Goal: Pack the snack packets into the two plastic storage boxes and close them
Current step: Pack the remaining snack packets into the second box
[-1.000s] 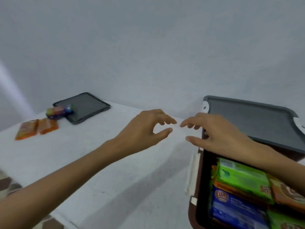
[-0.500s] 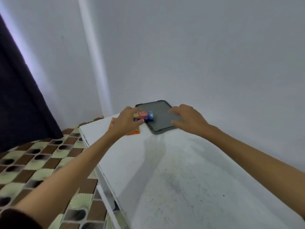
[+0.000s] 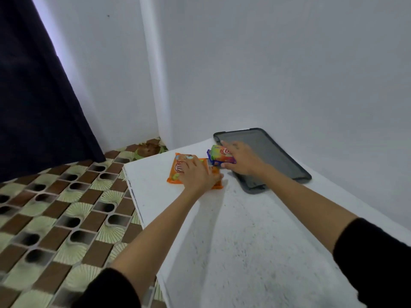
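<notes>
Orange packets (image 3: 176,168) lie by the worktop's (image 3: 244,230) far edge under the left hand (image 3: 198,174), fingers spread; whether they grip, I cannot tell. The right hand (image 3: 243,162) pinches the multicoloured packets (image 3: 219,153) at the grey lid's (image 3: 275,152) rim. Slick stacked wrappers may slide apart and drop off.

2 orange packets (image 3: 176,168) under left hand (image 3: 198,176). 2 stacked packets (image 3: 219,153), multicolour on purple, gripped by right hand (image 3: 242,161). 1 grey lid (image 3: 273,152) beneath right hand.

White table (image 3: 244,241), grey lid (image 3: 273,156), orange pkts (image 3: 178,170), multicolour pkt (image 3: 219,153), brown/green patterned floor (image 3: 66,218).
</notes>
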`<state>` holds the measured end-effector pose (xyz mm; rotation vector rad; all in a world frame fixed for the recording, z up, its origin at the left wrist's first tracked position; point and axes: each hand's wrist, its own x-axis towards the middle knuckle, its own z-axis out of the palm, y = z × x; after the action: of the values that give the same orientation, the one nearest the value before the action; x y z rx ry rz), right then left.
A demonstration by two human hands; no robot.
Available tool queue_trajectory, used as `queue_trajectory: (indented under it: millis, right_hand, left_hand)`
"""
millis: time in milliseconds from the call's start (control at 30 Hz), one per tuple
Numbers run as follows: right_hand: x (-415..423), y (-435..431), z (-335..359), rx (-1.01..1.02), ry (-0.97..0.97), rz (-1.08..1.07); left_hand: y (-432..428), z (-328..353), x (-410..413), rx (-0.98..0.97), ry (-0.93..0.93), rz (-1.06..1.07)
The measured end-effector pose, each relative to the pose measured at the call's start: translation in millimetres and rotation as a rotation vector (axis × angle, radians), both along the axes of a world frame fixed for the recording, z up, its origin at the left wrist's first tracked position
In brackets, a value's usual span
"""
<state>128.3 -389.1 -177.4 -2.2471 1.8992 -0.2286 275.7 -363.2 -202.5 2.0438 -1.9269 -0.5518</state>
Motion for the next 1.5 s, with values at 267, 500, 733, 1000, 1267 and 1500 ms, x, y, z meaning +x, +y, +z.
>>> queue_trajectory:
  millis: [267, 500, 733, 1000, 1267, 1500]
  right_hand:
    - [0.0, -14.5, -18.0, -0.045, 0.168, 0.08]
    - [-8.9, 8.3, -0.9, 0.027, 0.223, 0.082]
    - [-9.1, 28.0, 7.5, 0.04, 0.174, 0.053]
    - [-2.7, 45.2, 9.8, 0.029, 0.201, 0.008]
    - [-25.9, 88.5, 50.0, 0.008, 0.104, -0.063]
    - [-80.1, 180.6, 102.5, -0.056, 0.099, -0.165]
  left_hand:
    - [-8.9, -1.1, -6.5, 0.006, -0.216, -0.139]
    - [15.6, 7.1, 4.5, 0.139, -0.233, -0.239]
    - [34.1, 16.4, 26.8, 0.268, -0.227, -0.335]
    - [40.7, 2.3, 22.4, 0.077, -0.045, -0.216]
    - [62.7, 39.6, 22.3, -0.025, -0.044, -0.331]
    - [119.1, 106.0, -16.5, -0.173, 0.062, -0.548]
